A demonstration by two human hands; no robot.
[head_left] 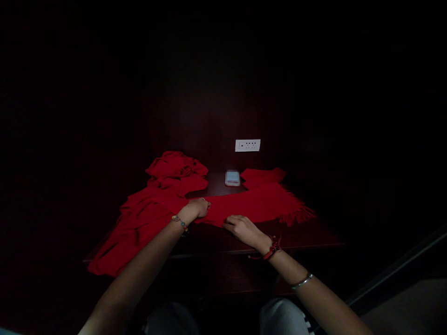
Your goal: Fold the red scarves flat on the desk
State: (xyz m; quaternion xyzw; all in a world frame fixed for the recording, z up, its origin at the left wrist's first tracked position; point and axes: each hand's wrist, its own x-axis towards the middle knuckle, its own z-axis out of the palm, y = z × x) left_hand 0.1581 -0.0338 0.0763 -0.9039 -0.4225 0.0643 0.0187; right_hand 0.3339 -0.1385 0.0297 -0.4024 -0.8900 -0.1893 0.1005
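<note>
While the fringed red scarf [258,204] lies stretched along the dark surface [310,237], the left hand [199,207] curls its fingers on it and the right hand [244,229] bends its fingers close together at the near edge; whether either grips cannot be told. Smoothing seems best done lightly, toward the fringe, without dragging the heaped red cloth [150,209] at left.

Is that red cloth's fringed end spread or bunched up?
Spread: there the red cloth lies in a smooth strip by the right hand, its fringe fanned out. Whether it's doubled underneath, I can't tell.
</note>
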